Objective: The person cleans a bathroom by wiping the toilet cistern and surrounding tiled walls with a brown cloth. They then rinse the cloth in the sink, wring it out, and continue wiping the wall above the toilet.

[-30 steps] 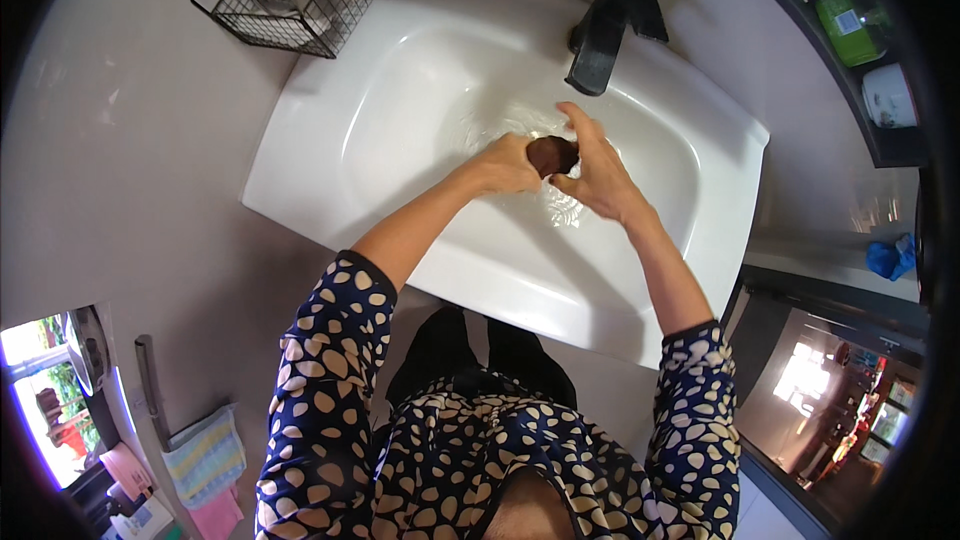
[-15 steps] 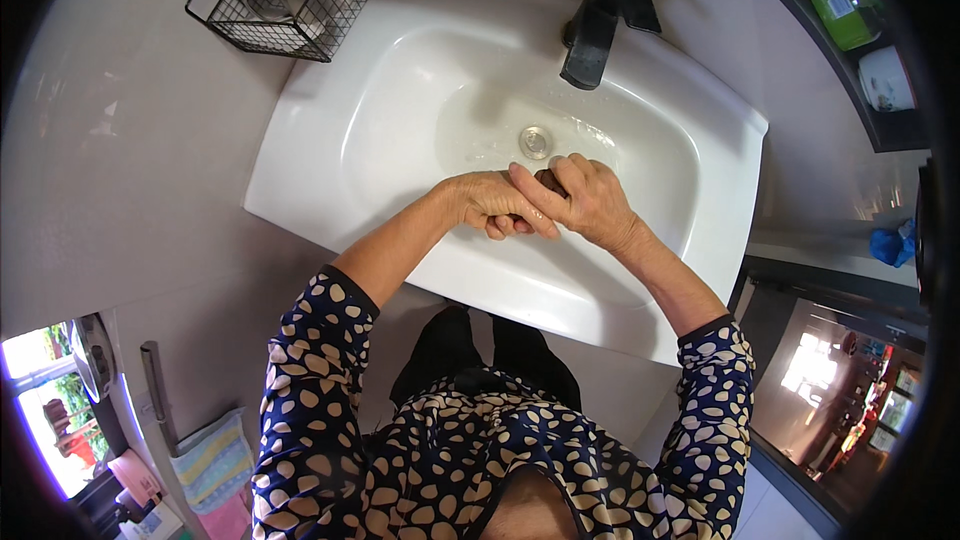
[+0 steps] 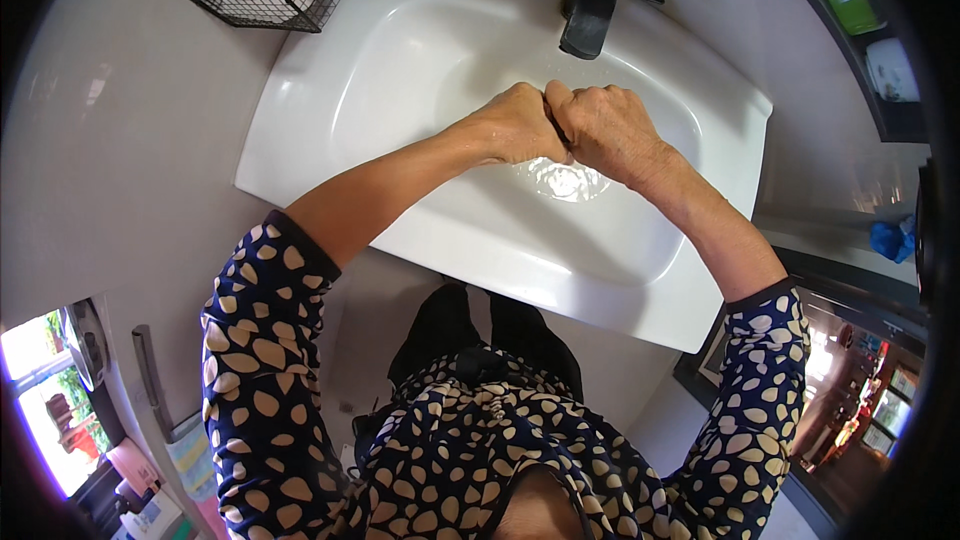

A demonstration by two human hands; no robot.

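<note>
L hand (image 3: 520, 125) & R hand (image 3: 610, 130) both w/ fingers curled tight, knuckle to knuckle, gripping a dk brown cloth-like wad (image 3: 558, 124), mostly hidden, just a sliver visible btwn fists. Wad's over the white washbasin (image 3: 400, 70), nr the blk faucet (image 3: 597, 5), w/ rippling water (image 3: 568, 182) below.
</note>
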